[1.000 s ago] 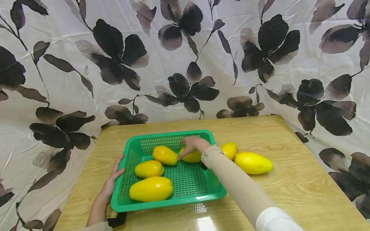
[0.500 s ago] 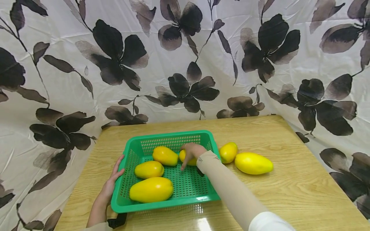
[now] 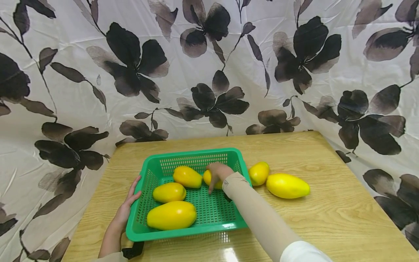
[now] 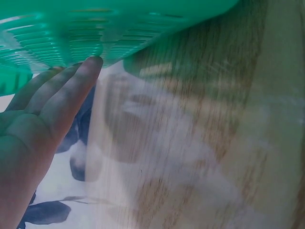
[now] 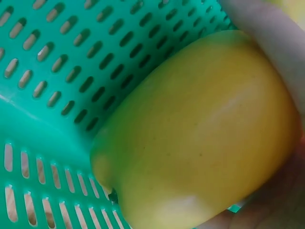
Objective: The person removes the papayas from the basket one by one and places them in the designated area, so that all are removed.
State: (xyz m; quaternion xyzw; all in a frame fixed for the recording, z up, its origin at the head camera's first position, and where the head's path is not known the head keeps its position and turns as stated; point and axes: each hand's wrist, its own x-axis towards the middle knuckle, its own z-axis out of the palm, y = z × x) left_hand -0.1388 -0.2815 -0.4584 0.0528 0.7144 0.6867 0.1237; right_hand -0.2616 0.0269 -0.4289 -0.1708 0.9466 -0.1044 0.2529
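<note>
My right hand (image 3: 220, 172) reaches into the green basket (image 3: 193, 230) and grips a yellow papaya (image 5: 200, 129) at its back right corner. Fingers and thumb lie on opposite sides of the fruit, and in the head view the hand and sleeve hide part of it. On the basket's left side my left hand (image 3: 122, 210) rests against the rim, and the left wrist view shows its fingers (image 4: 71, 95) straight along the slotted outer wall. Inside the basket lie three more papayas: a large one (image 3: 171, 215) in front, one (image 3: 169, 192) behind it, another (image 3: 187, 177) farther back.
Right of the basket, two papayas lie on the wooden table (image 3: 327, 218): a smaller one (image 3: 259, 173) by the basket wall and a larger one (image 3: 288, 185) beside it. Floral cloth (image 3: 209, 72) hangs behind the table and down both sides.
My right hand has shifted slightly down and toward the basket's wall with the papaya, the forearm swinging left and uncovering more of the smaller papaya outside. The left hand has stayed put.
</note>
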